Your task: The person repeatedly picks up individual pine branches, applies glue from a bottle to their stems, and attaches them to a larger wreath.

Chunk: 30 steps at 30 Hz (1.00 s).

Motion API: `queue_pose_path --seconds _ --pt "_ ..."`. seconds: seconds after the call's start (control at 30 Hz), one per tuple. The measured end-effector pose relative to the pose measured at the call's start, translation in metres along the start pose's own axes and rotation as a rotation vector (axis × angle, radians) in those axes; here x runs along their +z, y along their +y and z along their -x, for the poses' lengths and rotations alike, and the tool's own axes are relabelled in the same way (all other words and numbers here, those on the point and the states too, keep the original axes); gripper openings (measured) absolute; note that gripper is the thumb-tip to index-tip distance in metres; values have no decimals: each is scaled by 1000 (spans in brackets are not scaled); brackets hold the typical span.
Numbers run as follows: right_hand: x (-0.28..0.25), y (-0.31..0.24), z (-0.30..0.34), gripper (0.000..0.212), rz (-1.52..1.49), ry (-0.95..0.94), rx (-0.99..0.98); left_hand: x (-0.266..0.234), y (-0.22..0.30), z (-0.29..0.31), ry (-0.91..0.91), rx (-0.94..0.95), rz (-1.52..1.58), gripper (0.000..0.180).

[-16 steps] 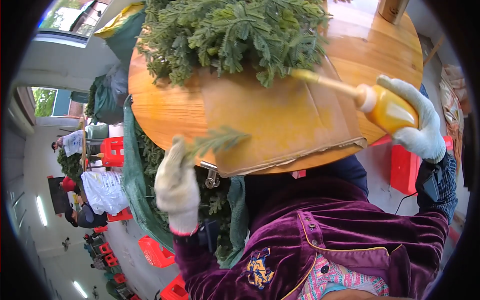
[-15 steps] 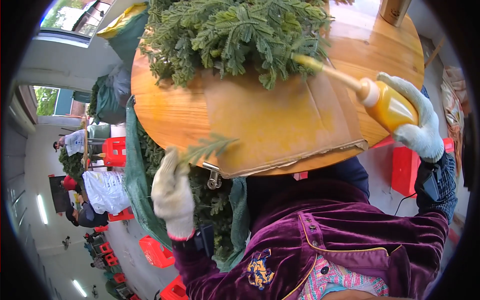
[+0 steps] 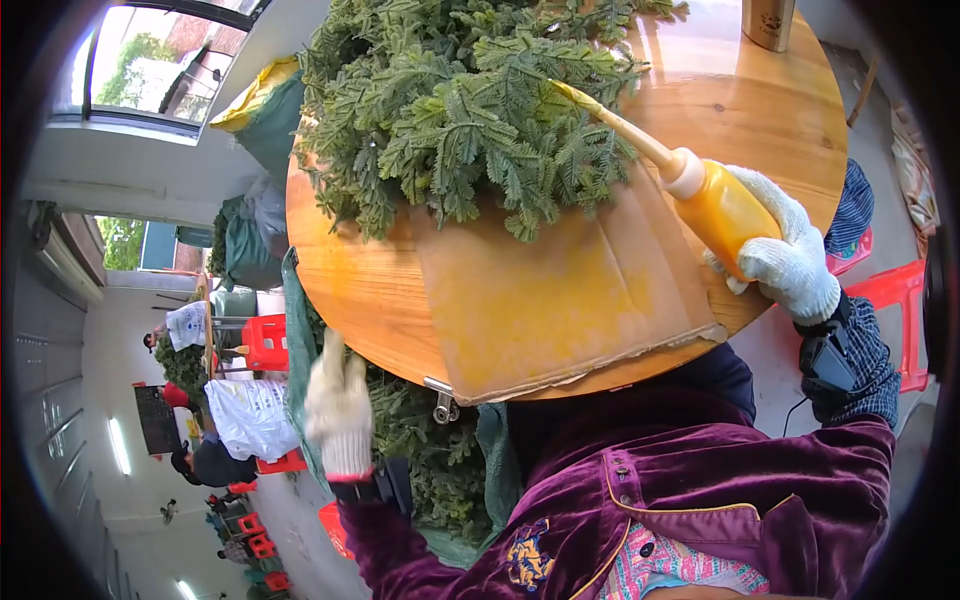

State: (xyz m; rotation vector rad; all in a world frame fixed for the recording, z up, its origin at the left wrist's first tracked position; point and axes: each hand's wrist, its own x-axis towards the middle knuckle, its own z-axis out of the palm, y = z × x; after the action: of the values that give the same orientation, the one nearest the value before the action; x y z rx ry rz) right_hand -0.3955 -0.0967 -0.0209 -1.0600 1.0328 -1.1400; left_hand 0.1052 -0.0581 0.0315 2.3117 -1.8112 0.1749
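Note:
My right hand [image 3: 795,250], in a white knit glove, is wrapped round a squeeze bottle [image 3: 728,215] of yellow liquid. Its long tan nozzle slants up and left, with the yellow tip over a pile of green fir sprigs [image 3: 450,130] on the table. Below the pile lies a cardboard sheet [image 3: 545,310] smeared with yellow. My left hand [image 3: 340,410], gloved too, is beside the table's left edge, over a green sack [image 3: 298,340] of fir branches [image 3: 420,445]. Its fingers point upward, somewhat apart, and no sprig shows in them.
The round wooden table [image 3: 740,90] has a metallic cup [image 3: 768,22] at its far right. A metal clip [image 3: 441,400] sits at the cardboard's near left corner. Red stools [image 3: 900,310] stand at both sides. Other people [image 3: 215,462] and a white sack [image 3: 248,418] are farther left.
The fir sprig that was in my left hand is gone from it, and that hand has lowered slightly. My right hand has brought the bottle leftward, its tip now over the pile.

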Motion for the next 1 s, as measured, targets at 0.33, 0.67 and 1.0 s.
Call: queue_pose_path --seconds 0.33,0.67,1.0 --pt "3 -10 -4 95 65 16 37 31 173 -79 444 591 184 76" --pt "3 -3 -5 108 121 43 38 61 156 -91 340 444 441 26" --pt "7 0 -1 79 5 56 -3 41 118 -58 366 292 668 27"
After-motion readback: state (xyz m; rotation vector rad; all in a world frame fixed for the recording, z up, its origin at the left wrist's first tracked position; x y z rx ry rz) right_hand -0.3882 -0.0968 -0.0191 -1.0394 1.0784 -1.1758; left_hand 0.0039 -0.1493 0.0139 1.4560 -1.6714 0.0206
